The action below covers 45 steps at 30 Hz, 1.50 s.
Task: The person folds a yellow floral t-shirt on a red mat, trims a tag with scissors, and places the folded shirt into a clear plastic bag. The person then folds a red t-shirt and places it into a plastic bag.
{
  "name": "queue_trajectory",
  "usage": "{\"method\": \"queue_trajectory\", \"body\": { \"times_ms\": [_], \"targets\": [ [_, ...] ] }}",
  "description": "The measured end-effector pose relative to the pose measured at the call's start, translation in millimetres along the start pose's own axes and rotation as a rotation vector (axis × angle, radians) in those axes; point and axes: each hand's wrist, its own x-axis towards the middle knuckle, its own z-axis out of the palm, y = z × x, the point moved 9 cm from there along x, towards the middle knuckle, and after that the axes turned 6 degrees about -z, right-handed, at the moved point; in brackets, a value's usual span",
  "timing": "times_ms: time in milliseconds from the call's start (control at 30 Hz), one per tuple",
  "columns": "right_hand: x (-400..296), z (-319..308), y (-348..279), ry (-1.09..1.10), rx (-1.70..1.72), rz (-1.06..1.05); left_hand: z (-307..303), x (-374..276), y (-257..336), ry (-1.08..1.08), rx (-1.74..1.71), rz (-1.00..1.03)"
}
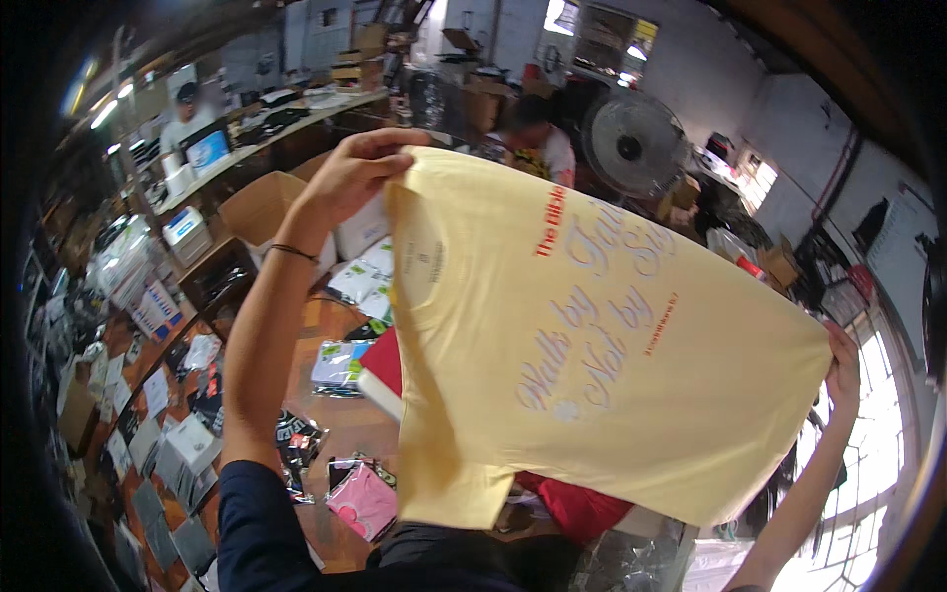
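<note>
A pale yellow T-shirt [473, 348] with printed lettering on its front is stretched sideways in the air before me. My left hand [373, 166] pinches it at a shoulder or sleeve, close to the collar side. At the far right, my right hand [842, 366] grips the hem. The neckline faces left, and one short sleeve [451, 496] hangs down at the bottom. Behind the shirt, much of the work surface is hidden. Red fabric [573, 507] shows below its lower edge.
A pink garment in clear plastic [364, 499] and packed shirts [342, 366] lie on the wooden surface [325, 318]. Open cardboard boxes [263, 207] stand at left. Two people, a pedestal fan [632, 144] and a long cluttered counter [251, 144] are farther back.
</note>
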Motion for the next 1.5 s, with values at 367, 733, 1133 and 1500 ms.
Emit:
{"method": "queue_trajectory", "body": {
  "times_ms": [367, 733, 1133, 1500],
  "targets": [
    [127, 0, 174, 0.123, -0.196, 0.335, -18, 202, -183, 0.073, 0.222, -0.401],
    [214, -22, 202, 0.527, 0.154, 0.101, 1, 381, -176, 0.114, 0.029, -0.121],
    [-183, 135, 209, 0.536, -0.087, 0.374, -69, -95, -258, 0.255, 0.468, -0.448],
    [-281, 181, 251, 0.570, -0.146, 0.505, -38, -175, -318, 0.212, 0.508, -0.482]
  ]
}}
